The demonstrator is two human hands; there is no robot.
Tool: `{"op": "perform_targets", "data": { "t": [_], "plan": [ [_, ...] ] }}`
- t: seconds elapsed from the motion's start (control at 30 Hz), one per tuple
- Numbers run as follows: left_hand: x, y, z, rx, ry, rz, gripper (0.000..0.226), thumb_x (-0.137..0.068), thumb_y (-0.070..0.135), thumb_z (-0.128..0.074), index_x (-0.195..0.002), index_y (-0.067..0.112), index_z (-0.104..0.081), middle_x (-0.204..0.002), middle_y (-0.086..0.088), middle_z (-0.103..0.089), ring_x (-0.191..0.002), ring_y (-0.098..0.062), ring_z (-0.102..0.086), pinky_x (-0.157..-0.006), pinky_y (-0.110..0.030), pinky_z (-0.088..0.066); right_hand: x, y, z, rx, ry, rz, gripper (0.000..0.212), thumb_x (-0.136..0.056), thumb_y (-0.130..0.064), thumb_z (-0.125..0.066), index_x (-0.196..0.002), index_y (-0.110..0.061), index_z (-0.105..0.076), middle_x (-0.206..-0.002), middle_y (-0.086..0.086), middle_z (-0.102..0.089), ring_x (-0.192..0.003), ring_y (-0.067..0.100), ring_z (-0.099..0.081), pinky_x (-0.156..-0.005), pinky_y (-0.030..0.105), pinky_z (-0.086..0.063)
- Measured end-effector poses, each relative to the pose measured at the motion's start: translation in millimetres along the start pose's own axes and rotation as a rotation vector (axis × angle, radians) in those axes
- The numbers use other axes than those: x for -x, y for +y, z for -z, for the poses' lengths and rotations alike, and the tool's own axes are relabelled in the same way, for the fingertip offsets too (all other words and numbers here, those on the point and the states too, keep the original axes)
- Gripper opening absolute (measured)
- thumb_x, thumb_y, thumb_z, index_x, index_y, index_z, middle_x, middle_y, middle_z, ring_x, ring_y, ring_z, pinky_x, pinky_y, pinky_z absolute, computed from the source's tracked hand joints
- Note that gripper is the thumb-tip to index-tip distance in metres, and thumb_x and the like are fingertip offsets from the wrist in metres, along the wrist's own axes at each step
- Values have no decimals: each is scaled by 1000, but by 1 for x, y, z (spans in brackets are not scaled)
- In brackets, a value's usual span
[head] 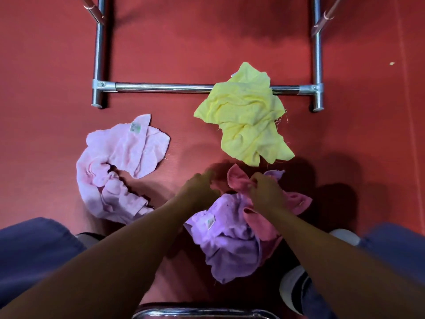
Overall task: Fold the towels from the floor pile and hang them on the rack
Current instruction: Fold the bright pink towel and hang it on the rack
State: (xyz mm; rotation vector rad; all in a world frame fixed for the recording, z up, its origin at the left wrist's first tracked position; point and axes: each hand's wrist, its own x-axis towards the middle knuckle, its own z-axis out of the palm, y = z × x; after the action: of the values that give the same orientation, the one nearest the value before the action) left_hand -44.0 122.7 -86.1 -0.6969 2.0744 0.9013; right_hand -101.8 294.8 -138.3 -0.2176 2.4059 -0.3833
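Several crumpled towels lie on the red floor. A light pink towel (119, 166) sits at the left. A yellow towel (246, 118) drapes partly over the low bar of the metal rack (161, 87). Close to me, a purple towel (227, 240) lies under a darker pink towel (239, 178). My right hand (264, 189) pinches a fold of the darker pink towel. My left hand (200, 187) reaches down just left of that towel, fingers curled toward the floor; whether it grips cloth is hidden.
The rack's chrome legs (317, 65) stand on the red floor (184, 42) ahead. My knees in blue trousers (34, 249) frame both sides, with a white shoe (292, 286) at the lower right. A chrome bar (202, 313) runs along the bottom edge.
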Motion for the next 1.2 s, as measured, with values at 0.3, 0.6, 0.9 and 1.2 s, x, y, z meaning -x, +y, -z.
{"op": "perform_targets", "data": {
  "t": [0.3, 0.6, 0.9, 1.2],
  "plan": [
    [6, 27, 16, 130, -51, -197, 48, -83, 21, -64, -130, 13, -54, -123, -12, -62, -109, -29, -59, -89, -33, -47, 6, -60, 61, -962, -217, 22, 17, -94, 2, -45, -81, -1, -56, -67, 6, -55, -62, 6, -49, -57, 17, -37],
    [44, 21, 64, 389, 200, -415, 39, -82, 21, -54, -117, 5, -62, -115, -12, -61, -94, -19, -57, -80, -8, -41, 51, -124, 136, -953, -345, 378, 11, -92, -7, -57, -88, -9, -47, -62, -17, -50, -54, -6, -46, -53, 7, -36],
    [132, 42, 174, 485, 464, -647, 25, -98, 13, -43, -74, 19, -45, -63, 13, -44, -62, -4, -39, -63, -22, -37, 83, -169, 238, -657, 83, 623, 29, -81, 2, -68, -91, -21, -54, -79, -17, -61, -73, -6, -54, -72, 12, -41],
    [257, 87, 271, 498, 648, -706, 32, -98, 14, -39, -69, 23, -51, -68, 11, -50, -63, -1, -42, -67, -27, -38, 162, -209, 342, -229, 478, 761, 13, -81, -26, -72, -73, -23, -62, -66, -7, -61, -64, 8, -52, -65, 32, -41]
  ]
}}
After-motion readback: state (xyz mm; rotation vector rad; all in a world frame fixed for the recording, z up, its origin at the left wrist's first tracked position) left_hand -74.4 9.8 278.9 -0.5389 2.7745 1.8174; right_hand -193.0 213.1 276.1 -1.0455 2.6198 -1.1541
